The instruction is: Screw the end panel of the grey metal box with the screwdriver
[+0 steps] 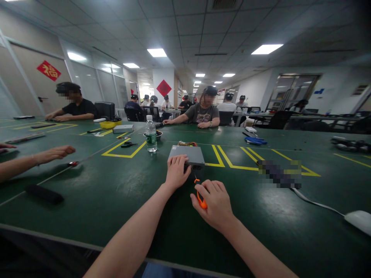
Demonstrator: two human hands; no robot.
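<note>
Box [189, 154], grey metal, is lying flat on the green table [116, 193], straight ahead of the wearer, between the yellow tape lines [223, 159]. Coloured wires are showing at its far edge.

Left hand [176, 172] is pressing down on the box's near left corner: fingers together and bent over the lid, thumb against the near face, so the hand is clamped on the box.

Right hand [216, 204] is gripping the screwdriver [199, 196], fingers wrapped tight round the orange handle. The shaft is pointing up and away toward the box's near face, just right of the left thumb. Whether the tip is touching the box: cannot tell, it is too small.

Both forearms are reaching in from the bottom edge, the hands sitting close together but not touching.

Surroundings:
- Bottle [150, 135], clear with a green label, is standing upright beyond and left of the box; a dark bowl [158, 134] is sitting just behind it.
- Mouse [359, 220], white, is lying far right, its cable [313, 200] running back toward a blurred patch.
- Black bar [43, 194] is lying near the left edge.
- Co-worker's hand [53, 153] is resting on the table at far left, well apart from the box.
- Another person [203, 112] is sitting across the table, arms on its top.
</note>
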